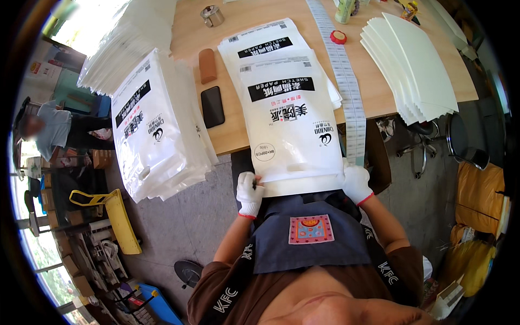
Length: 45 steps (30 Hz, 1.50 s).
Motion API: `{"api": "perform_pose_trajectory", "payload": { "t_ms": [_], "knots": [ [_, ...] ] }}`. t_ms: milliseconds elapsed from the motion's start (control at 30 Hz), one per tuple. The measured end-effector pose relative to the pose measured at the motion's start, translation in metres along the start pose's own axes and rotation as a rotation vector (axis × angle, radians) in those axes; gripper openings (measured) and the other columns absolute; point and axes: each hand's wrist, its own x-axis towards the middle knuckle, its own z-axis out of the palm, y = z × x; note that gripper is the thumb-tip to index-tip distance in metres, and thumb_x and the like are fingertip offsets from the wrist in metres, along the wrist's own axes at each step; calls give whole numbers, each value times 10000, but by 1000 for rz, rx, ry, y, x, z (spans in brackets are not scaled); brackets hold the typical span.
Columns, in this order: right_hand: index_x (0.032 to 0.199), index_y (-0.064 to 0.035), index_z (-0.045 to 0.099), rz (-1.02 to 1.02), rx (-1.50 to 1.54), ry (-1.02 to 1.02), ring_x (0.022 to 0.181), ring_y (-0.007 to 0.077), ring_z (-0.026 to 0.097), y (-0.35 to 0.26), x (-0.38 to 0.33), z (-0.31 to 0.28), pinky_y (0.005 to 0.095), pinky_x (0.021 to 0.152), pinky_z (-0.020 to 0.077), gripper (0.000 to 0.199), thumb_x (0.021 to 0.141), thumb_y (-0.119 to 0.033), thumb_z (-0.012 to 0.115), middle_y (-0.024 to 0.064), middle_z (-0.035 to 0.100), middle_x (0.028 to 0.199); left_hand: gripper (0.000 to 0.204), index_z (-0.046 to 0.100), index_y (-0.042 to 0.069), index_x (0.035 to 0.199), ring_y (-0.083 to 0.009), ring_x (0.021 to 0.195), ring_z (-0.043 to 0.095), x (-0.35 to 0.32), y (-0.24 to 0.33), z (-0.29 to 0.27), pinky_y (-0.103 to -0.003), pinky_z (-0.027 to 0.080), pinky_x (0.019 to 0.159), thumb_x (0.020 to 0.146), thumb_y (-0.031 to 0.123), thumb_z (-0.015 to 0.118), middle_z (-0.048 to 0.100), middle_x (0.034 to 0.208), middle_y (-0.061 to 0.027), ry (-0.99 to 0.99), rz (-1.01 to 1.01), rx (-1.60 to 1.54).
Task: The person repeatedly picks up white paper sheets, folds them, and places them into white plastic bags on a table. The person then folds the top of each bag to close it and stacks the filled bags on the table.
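A clear plastic bag (292, 135) with black print lies in front of me, its near part reaching past the table's edge toward my lap. White paper sheets (303, 185) fill it and stick out a little at the near opening. My left hand (249, 194), in a white glove with a red cuff, is closed on the bag's near left corner. At the near right corner, my right hand (356, 184) in a matching glove grips the side; its fingertips are partly hidden. Beneath and beyond this bag are more printed bags (265, 40).
Left on the wooden table (184, 32) are stacked printed plastic bags (157, 130), a black phone (213, 106), a brown block (207, 65) and a metal cup (212, 16). Rightward come a label strip (346, 92), a red round lid (338, 37) and fanned white sheets (411, 70).
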Motion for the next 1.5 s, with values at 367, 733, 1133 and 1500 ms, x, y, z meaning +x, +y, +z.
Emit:
{"api": "perform_pose_trajectory", "payload": {
  "t_ms": [367,733,1133,1500],
  "knots": [
    [762,-89,649,-227,-197,-354,575,257,634,-11,-78,-19,405,535,479,260,763,-343,592,93,625,615,162,538,40,673,-141,611,518,-73,32,-58,-274,416,557,725,-62,652,513,677,-45,-443,-136,-463],
    [849,-74,622,-90,83,-170,626,317,628,9,-22,-3,446,559,472,196,803,-234,519,124,642,699,154,513,59,761,-163,550,567,-31,9,-19,-283,457,531,767,26,664,541,624,-65,-349,-126,-26],
    [1403,-126,367,433,859,91,781,112,572,115,16,54,265,708,452,676,795,-53,653,15,650,853,300,507,30,1097,-125,679,600,52,127,99,-267,502,615,893,224,611,601,818,-61,-917,-440,-795],
    [696,-118,631,-130,204,591,1099,307,530,65,-7,-48,482,960,405,199,567,-170,773,80,605,1103,139,512,51,1019,-99,541,500,66,190,174,-279,499,520,890,104,524,532,777,-28,-968,-854,-1030]
  ]
}}
